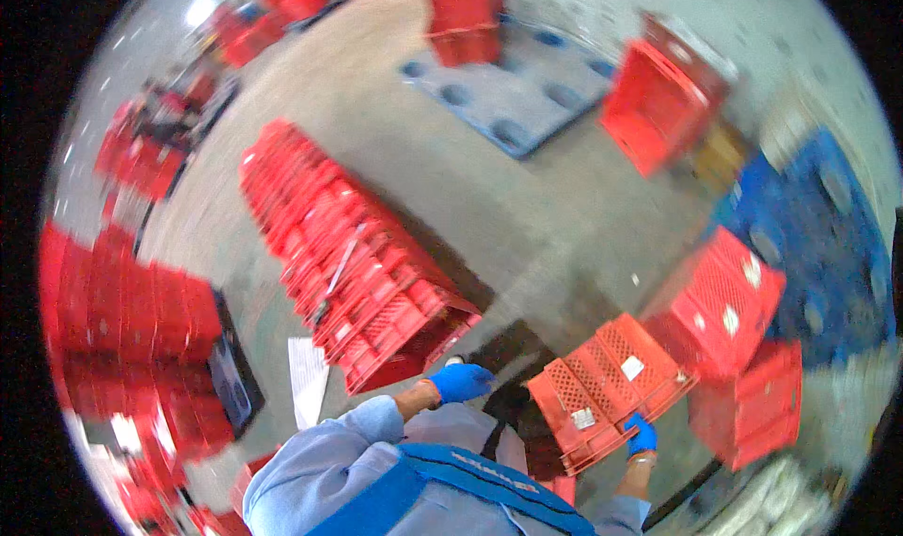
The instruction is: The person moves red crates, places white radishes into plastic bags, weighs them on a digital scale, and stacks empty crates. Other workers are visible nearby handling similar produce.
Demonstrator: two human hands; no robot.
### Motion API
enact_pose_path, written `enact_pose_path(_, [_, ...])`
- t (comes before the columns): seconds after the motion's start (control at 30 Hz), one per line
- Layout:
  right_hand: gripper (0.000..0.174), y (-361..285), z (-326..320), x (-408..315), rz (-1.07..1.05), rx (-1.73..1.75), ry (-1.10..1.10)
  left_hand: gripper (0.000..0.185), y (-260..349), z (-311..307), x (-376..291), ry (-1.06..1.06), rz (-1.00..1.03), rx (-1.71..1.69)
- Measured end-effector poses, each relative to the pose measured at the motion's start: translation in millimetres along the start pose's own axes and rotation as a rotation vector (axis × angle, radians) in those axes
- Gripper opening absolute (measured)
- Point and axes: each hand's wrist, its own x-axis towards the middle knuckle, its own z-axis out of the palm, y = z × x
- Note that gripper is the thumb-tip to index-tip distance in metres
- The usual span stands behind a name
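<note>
My right hand point(640, 436), in a blue glove, grips the near rim of an orange-red plastic crate point(612, 377), whose perforated side bears white labels. The crate hangs tilted in front of me on the right. My left hand point(462, 383), also in a blue glove, holds nothing that I can see, its fingers extended and blurred. Just beyond it lies a long nested row of red plastic crates point(360, 254), with a thin pale strip across it. White paper sheets point(307, 381) show beside the near end of that row.
Red crates point(734, 303) stand at the right, near blue plastic pallets point(822, 254). A grey-blue pallet point(518, 88) holds a red stack point(465, 17) at the far side. An upturned-sideways crate point(652, 106) is nearby. Tall red stacks point(134, 317) are at left.
</note>
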Motion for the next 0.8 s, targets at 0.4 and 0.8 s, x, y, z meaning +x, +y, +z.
enact_pose_path(0.4, [0.016,-256.0,363.3,-156.8,-0.448,-0.43,-0.125,0.056,3.0,-42.1,-160.9,0.442,0.247,-0.393])
enact_pose_path(0.8, [0.02,-172.5,791.9,-319.9,-0.797,-0.798,-0.624,0.076,-19.5,-168.6,-287.6,1.203,0.564,-0.572])
